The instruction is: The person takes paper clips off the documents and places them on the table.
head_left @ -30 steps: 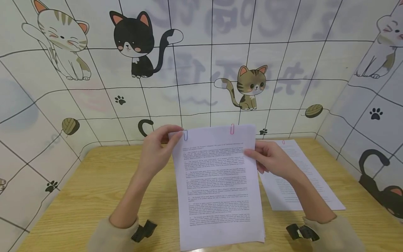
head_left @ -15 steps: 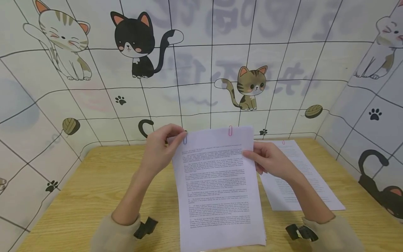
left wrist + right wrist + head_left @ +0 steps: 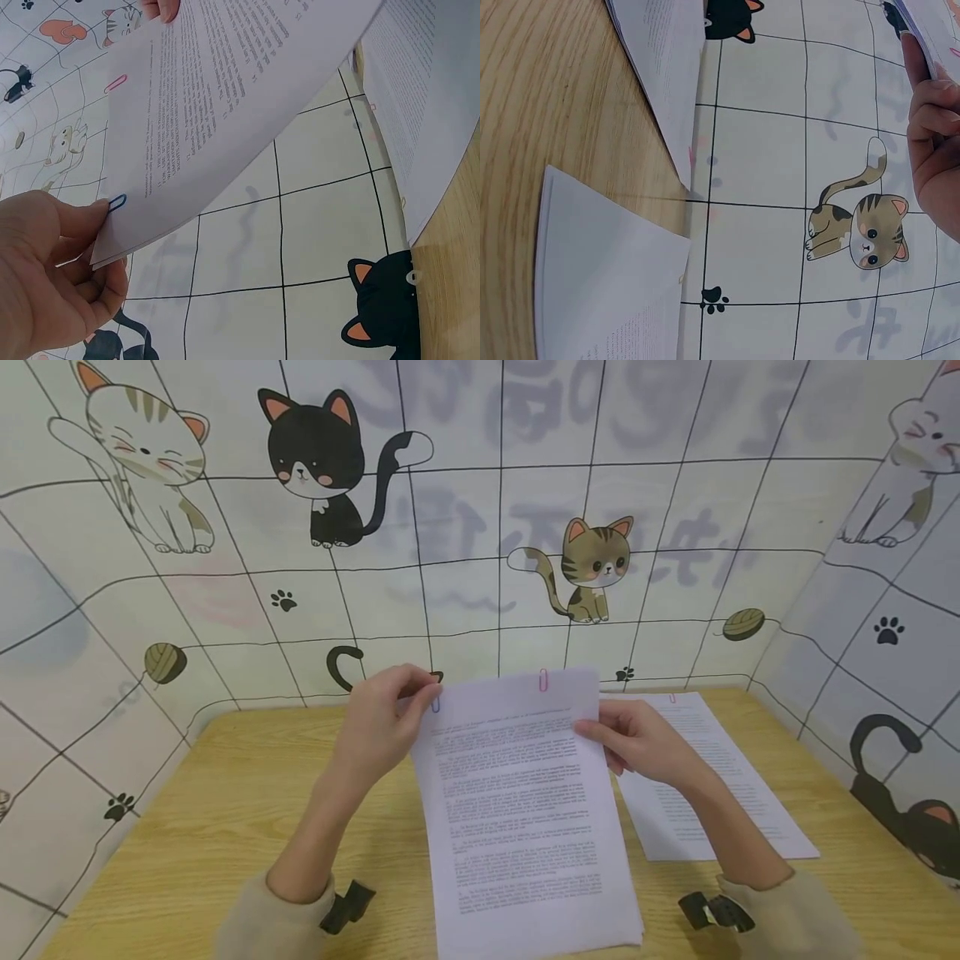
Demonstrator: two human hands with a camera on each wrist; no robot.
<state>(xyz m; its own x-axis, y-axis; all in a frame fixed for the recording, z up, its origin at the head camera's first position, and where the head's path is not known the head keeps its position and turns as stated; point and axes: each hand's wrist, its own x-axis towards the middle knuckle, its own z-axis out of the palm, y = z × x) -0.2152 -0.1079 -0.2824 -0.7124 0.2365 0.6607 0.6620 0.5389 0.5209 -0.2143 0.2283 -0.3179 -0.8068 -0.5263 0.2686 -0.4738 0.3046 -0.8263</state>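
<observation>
Both hands hold a stack of printed paper (image 3: 517, 810) up in front of the body. At its upper left corner, my left hand (image 3: 378, 714) pinches the sheets, the thumb against a blue paper clip (image 3: 117, 202). My right hand (image 3: 645, 739) grips the right edge, thumb on the printed face and fingers behind. A pink paper clip (image 3: 543, 680) sits on the top edge, toward the right. In the right wrist view only part of the right hand (image 3: 937, 142) shows at the image edge.
Another printed stack (image 3: 720, 793) lies on the wooden table (image 3: 225, 827) at right, with a pink clip (image 3: 672, 699). In the right wrist view, a further stack (image 3: 664, 75) lies beside a paper stack (image 3: 607, 255). A cat-patterned wall (image 3: 465, 602) stands behind the table.
The top edge of the held stack has come down slightly and a little to the left, and its lower edge has swung slightly right. Both hands keep their hold.
</observation>
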